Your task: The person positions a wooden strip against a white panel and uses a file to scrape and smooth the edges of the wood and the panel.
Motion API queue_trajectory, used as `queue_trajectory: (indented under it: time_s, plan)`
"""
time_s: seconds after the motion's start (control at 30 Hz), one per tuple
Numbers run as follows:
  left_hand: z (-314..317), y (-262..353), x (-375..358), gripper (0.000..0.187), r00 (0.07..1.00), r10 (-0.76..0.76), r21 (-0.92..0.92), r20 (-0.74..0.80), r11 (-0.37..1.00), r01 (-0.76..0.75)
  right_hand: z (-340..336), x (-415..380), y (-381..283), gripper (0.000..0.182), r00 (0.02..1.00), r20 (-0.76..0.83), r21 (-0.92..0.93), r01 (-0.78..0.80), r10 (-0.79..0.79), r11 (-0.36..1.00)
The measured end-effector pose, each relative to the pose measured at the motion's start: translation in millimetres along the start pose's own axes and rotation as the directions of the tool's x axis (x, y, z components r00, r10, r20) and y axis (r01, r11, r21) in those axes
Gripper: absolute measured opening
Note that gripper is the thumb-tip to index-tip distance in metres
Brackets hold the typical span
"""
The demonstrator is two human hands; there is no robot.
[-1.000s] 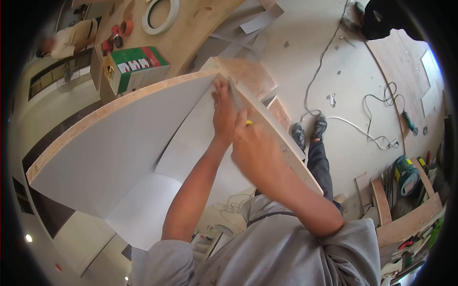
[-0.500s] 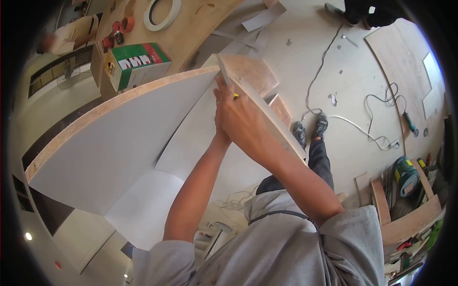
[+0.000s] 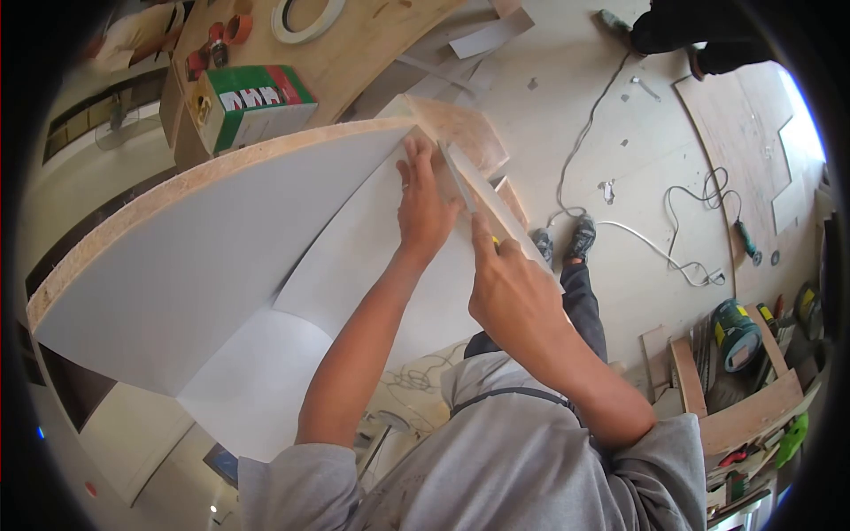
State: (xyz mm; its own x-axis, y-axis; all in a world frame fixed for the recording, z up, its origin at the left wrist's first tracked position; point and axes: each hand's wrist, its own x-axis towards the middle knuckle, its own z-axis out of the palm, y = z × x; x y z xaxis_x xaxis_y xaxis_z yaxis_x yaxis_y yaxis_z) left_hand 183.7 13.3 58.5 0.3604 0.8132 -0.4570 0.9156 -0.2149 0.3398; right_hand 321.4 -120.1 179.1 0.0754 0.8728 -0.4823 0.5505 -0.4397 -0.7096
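Observation:
My right hand (image 3: pixel 522 288) is closed around the handle of a flat metal file (image 3: pixel 458 174), its forefinger stretched along the tool. Yellow shows at the grip, and the rest of the handle is hidden. The grey blade lies along the edge of a wooden box-like piece faced with white laminate sheet (image 3: pixel 372 239). On that sheet, near the corner, rests my left hand (image 3: pixel 425 208), fingers stretched out and thumb close to the blade. To the left rises a curved grey-faced panel (image 3: pixel 204 239) with a raw chipboard edge.
A green and white box (image 3: pixel 257 104), red-orange tools (image 3: pixel 208 53) and an edging roll (image 3: pixel 305 19) sit on a wooden worktop. Cables (image 3: pixel 580 146) cross the floor. A grinder (image 3: pixel 748 241) lies at right, above a wooden tool tray (image 3: pixel 753 409). Another person's legs (image 3: pixel 699 35) stand at top right.
My right hand has drawn back toward me and to the right with the file, away from my left hand. My left hand stays near the corner, its fingers now plainly visible.

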Motion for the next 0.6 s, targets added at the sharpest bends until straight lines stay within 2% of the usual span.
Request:
queue_trajectory:
  time_s: [0.07,0.13,0.17,0.23,0.27,0.3,0.33,0.4,0.47,0.53,0.6]
  plan:
    - [3,-5,0,0.119,0.999,0.036,-0.011,-0.025,0.999,-0.037,1,0,0,0.082,1.0,-0.019,-0.009,0.006,-0.006,1.0]
    - [1,1,-1,0.113,1.0,0.009,-0.008,-0.009,1.0,-0.009,7,3,4,0.081,0.998,-0.062,-0.034,0.023,-0.025,0.999]
    - [-2,2,-1,0.11,1.0,-0.004,-0.001,0.002,1.0,0.004,22,20,11,0.069,0.987,-0.142,0.017,0.077,-0.074,0.997]
    - [4,-2,-8,0.092,0.997,0.056,-0.026,-0.053,0.998,-0.058,54,61,32,0.046,0.94,-0.307,0.103,0.189,-0.15,0.976]
    - [6,-5,0,0.083,0.99,0.109,-0.033,-0.092,0.993,-0.113,49,71,28,0.042,0.942,-0.295,0.087,0.193,-0.16,0.977]
    - [17,-35,11,0.08,0.922,0.358,0.033,-0.148,0.934,-0.357,43,80,20,0.038,0.944,-0.284,0.07,0.195,-0.168,0.978]
    - [18,-40,16,0.081,0.888,0.434,0.125,-0.155,0.9,-0.418,36,85,14,0.035,0.947,-0.269,0.05,0.195,-0.174,0.98]
    - [21,-45,9,0.082,0.82,0.554,0.298,-0.141,0.814,-0.499,29,69,5,0.043,0.939,-0.288,0.01,0.199,-0.188,0.98]
    - [20,-34,5,0.089,0.963,0.253,0.037,-0.095,0.967,-0.25,23,47,0,0.053,0.949,-0.267,0.045,0.188,-0.169,0.981]
    - [11,-21,0,0.095,0.976,0.205,-0.037,-0.075,0.977,-0.209,15,23,5,0.067,0.973,-0.201,0.142,0.144,-0.114,0.979]
    - [4,-10,1,0.105,0.991,0.134,0.006,-0.015,0.991,-0.134,3,1,4,0.067,0.991,-0.12,0.086,0.071,-0.06,0.994]
